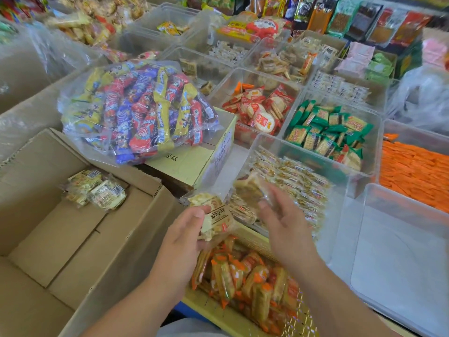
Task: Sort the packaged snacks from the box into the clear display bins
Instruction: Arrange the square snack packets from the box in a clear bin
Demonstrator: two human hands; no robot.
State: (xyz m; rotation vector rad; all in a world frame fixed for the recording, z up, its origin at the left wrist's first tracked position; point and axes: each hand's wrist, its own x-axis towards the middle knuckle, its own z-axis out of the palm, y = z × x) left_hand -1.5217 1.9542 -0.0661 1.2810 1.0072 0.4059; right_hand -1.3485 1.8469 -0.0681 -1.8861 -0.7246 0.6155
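Over the bin [262,137] at 1 o'clock, the right hand [279,215] pinches a packet [249,189], likely to drop in; the left hand [187,229], apart at its 9 o'clock, grips a second packet [215,220], due next.

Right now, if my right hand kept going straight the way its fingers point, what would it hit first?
Probably the left wall of the clear plastic bin holding rows of pale packets: the right hand, gripping a blurred pale snack packet, points up and left across it. Depth is unclear.

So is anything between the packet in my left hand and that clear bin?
Between that packet and the bin, only your right hand holding a second packet; nothing else visible.
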